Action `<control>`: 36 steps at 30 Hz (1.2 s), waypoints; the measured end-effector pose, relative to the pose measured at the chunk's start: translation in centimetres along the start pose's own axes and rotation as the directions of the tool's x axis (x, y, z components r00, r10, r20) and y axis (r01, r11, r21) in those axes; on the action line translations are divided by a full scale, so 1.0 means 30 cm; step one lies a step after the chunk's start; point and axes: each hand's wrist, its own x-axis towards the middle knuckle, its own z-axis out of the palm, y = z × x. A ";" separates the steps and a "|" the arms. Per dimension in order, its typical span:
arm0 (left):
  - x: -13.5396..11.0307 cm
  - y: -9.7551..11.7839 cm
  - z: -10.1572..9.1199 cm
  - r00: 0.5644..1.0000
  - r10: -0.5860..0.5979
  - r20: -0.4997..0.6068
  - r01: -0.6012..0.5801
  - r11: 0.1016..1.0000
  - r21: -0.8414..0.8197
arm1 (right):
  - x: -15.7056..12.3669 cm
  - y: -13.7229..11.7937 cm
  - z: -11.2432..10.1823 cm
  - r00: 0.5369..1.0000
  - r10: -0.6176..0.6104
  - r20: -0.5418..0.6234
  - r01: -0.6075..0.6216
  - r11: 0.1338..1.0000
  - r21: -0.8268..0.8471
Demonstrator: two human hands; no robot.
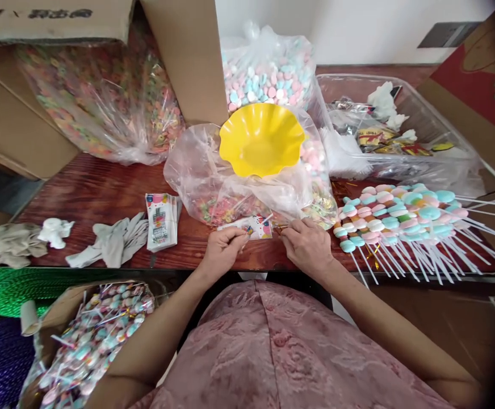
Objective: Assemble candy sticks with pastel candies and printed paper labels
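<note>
Near the front edge of the table, my left hand (224, 249) is closed in a pinch at a small white printed packet (264, 227) with coloured patterns. To its right, my right hand (307, 243) has its fingers pressed together beside the packet's right end; what they hold, if anything, is too small to make out. Directly beyond both hands lies a clear plastic bag (196, 170) of colourful ring-shaped and pastel candies. A yellow wavy-rimmed bowl (261, 142) rests on this bag. Right of my right hand are several pastel candy skewers (401, 218) on white sticks, piled together.
A stack of printed packets (162, 221), gloves (117, 241) and crumpled tissue (55, 232) lie at left. Behind stand candy bags (268, 79), cardboard (183, 57) and a clear bin (439, 150) of wrappers. Below left, a box (55, 307) holds wrapped candy skewers.
</note>
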 end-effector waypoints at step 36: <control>0.014 -0.032 0.129 0.976 -0.108 0.190 0.147 0.969 -0.201 | 0.001 -0.055 0.017 0.953 -0.137 -0.270 0.254 0.849 0.463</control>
